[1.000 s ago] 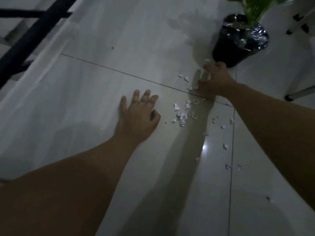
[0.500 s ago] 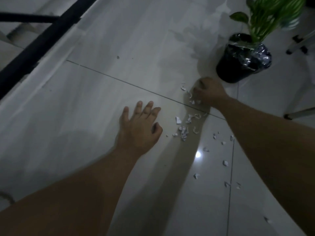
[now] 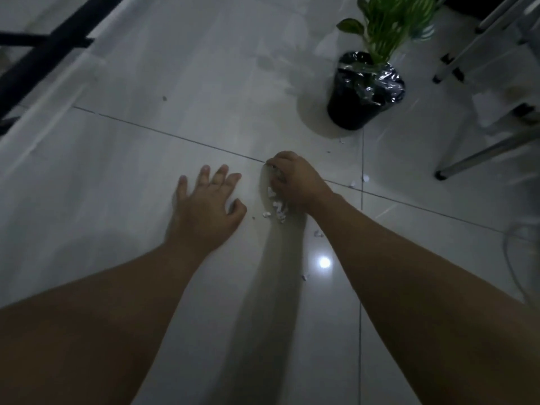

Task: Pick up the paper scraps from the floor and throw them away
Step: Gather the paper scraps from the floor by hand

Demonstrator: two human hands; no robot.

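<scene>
Paper scraps [image 3: 276, 210] now bunched against the right hand [image 3: 293, 179], swept nearer.

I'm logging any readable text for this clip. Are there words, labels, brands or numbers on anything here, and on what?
None can be read.
Paper scraps by the right hand: too small and blurred to show any print.
Black bin liner around the plant: only shiny creases, no label visible.
Floor tiles and left hand: no markings.
</scene>
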